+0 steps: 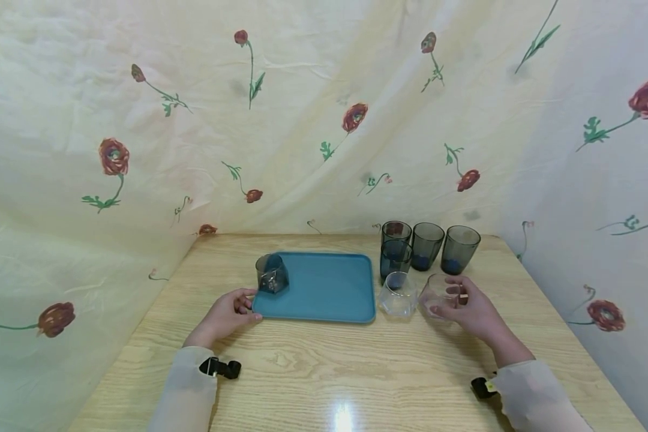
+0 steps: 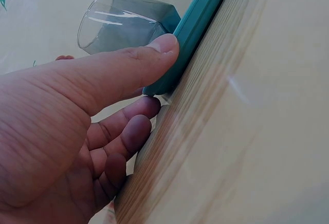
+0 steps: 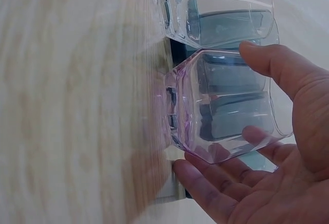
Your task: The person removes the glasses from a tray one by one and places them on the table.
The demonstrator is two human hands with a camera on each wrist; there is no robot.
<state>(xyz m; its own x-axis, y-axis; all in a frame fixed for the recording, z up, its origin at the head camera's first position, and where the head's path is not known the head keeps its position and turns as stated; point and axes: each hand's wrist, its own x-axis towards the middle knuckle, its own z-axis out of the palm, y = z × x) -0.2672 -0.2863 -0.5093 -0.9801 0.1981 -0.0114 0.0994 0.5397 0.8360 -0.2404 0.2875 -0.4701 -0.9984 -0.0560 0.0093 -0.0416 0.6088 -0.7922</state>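
Note:
My left hand (image 1: 229,315) is at the left edge of a blue rectangular tray (image 1: 329,288). In the left wrist view its thumb (image 2: 154,52) presses on the tray's rim while the index fingertip sits at the underside of the corner. A short smoky-grey glass (image 1: 272,276) stands upright on the tray's left end. Right of the tray, my right hand (image 1: 475,309) holds a pink-tinted faceted glass (image 3: 226,106) between thumb and fingers, its base close to the table. Beside it a similar clear glass (image 1: 398,303) stands upright near the tray's right edge.
Behind the clear glasses stand several dark grey tumblers, including a right one (image 1: 461,249), a middle one (image 1: 427,246) and a front left one (image 1: 396,261). Everything rests on a wooden table (image 1: 302,366). A flower-patterned cloth (image 1: 302,120) hangs along the back and sides.

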